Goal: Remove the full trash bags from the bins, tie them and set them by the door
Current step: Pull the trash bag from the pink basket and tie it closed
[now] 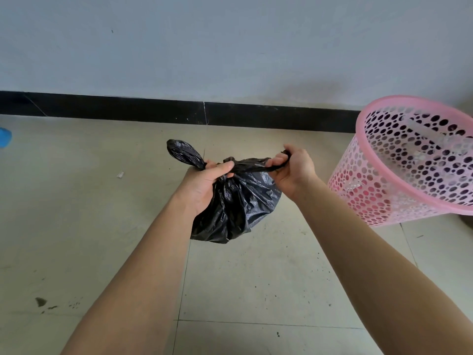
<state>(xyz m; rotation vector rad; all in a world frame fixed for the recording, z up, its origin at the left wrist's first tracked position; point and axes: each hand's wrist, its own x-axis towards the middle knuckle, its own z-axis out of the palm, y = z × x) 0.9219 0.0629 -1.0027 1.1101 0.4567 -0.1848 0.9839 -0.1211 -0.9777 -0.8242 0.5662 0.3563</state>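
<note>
A small black trash bag [240, 201], bulging and crinkled, hangs above the tiled floor in front of me. My left hand [204, 185] grips one twisted ear of the bag's mouth; its loose end sticks up to the left. My right hand [291, 170] is closed on the other ear, pulled out taut to the right. The two ears cross at the bag's neck between my hands. A pink perforated plastic bin [399, 180] stands on the floor to the right, without a liner.
A grey wall with a black skirting board [153, 108] runs across ahead. The tiled floor [76, 213] is stained. A small white scrap [120, 174] lies at the left, and a blue object [4, 140] shows at the left edge.
</note>
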